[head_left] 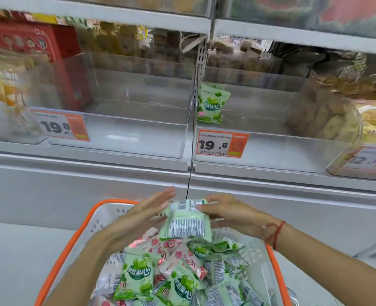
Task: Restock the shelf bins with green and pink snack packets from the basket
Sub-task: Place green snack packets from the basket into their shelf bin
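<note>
Fingers of right hand [229,214] pinch green packets [187,219]; left hand [143,214] flat vs stack, count unclear; basket [72,241] btm cut off.

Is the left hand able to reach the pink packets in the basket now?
Probably yes. The left hand hovers open above the basket, and pink packets lie uncovered on top of the pile just below it.

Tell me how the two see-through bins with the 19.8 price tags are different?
The left bin holds nothing, while the right bin holds one green packet, standing against its left wall. The left bin's price tag looks blurry; the right bin's price tag reads clearly. Both are clear plastic and tagged 19.8.
</note>
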Available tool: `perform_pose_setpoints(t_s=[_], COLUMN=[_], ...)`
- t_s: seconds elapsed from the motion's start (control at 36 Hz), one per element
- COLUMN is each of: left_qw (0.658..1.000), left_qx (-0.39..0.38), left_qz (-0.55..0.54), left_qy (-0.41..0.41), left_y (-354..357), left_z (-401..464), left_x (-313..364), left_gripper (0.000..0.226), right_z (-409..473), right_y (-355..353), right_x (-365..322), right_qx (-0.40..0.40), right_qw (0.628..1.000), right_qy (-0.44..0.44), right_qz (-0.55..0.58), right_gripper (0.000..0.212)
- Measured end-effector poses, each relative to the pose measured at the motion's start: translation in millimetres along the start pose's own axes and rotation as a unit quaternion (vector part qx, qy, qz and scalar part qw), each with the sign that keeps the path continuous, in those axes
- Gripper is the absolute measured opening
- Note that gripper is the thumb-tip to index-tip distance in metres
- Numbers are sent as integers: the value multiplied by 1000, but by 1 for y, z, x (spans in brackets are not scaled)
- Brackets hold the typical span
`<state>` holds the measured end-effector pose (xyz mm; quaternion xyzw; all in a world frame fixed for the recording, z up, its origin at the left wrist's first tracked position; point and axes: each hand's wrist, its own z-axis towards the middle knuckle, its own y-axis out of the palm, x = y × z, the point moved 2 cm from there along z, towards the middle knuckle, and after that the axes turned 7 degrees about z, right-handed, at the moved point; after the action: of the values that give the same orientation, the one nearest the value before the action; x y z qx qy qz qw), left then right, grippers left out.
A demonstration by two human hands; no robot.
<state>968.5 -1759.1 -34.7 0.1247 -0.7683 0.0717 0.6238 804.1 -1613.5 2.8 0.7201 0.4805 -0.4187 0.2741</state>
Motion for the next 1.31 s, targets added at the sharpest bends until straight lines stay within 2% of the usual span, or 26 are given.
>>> perform_pose_setpoints(t_s=[0.06, 0.14, 0.19, 0.25, 0.33, 0.42, 0.5, 0.58, 0.64, 0.72, 0.81, 0.92, 0.97, 1.0, 1.06, 1.11, 1.22, 1.31], left_qw=[997, 991, 985, 983, 980, 969, 958, 957, 957, 953, 946, 941, 918, 898, 854, 833, 868, 884], left_qx=[-36, -55, -71, -54, 49, 136, 193, 186, 193, 227, 241, 244, 278, 313, 375, 385, 314, 293], left_qz=[-43, -52, -68, -40, 20, 49, 106, 138, 133, 71, 49, 115, 177, 203, 257, 325, 348, 327], left_qy=[44, 110, 145, 170, 193, 198, 186, 172, 169, 188, 213, 204, 219, 232, 252, 228, 164, 161], left_y=[-5, -1, 7, 19, 33, 37, 39, 43, 44, 49, 64, 75, 66, 58, 40, 25, 12, 8], left_z=[-6, -7, -5, -2, 2, 7, 7, 10, 15, 24, 31, 44, 50, 52, 58, 69, 91, 95], left_x=[20, 49, 69, 88, 119, 140, 160, 177, 185, 191, 190, 181, 181, 184, 194, 201, 203, 199], left_gripper=[84, 108, 111, 93, 45, 29, 28, 35, 37, 24, 20, 37, 54, 54, 40, 35, 48, 46], right_z=[-13, -31, -41, -51, -60, -70, -79, -84, -87, -92, -85, -75, -71, -68, -62, -50, -5, 33], right_y=[-2, -1, -1, 3, 1, -8, -22, -33, -34, -27, -21, -34, -50, -60, -81, -101, -130, -133], right_x=[-17, -42, -57, -71, -87, -102, -114, -132, -142, -147, -140, -140, -147, -152, -165, -180, -207, -217], right_qx=[-22, -41, -54, -73, -64, -67, -23, 88, 82, 37, 72, 148, 164, 171, 193, 226, 299, 288], right_qw=[993, 965, 940, 916, 928, 962, 994, 990, 988, 987, 975, 947, 936, 933, 935, 942, 928, 927], right_qy=[25, 42, 42, 39, 25, 15, -28, -111, -133, -150, -198, -247, -263, -268, -260, -237, -197, -159], right_qz=[116, 255, 334, 392, 367, 265, 101, 6, 21, 49, 72, 144, 168, 171, 145, 73, -105, -181], right_gripper=[9, 31, 33, 34, 23, 27, 46, 56, 62, 65, 57, 32, 26, 24, 22, 26, 51, 57])
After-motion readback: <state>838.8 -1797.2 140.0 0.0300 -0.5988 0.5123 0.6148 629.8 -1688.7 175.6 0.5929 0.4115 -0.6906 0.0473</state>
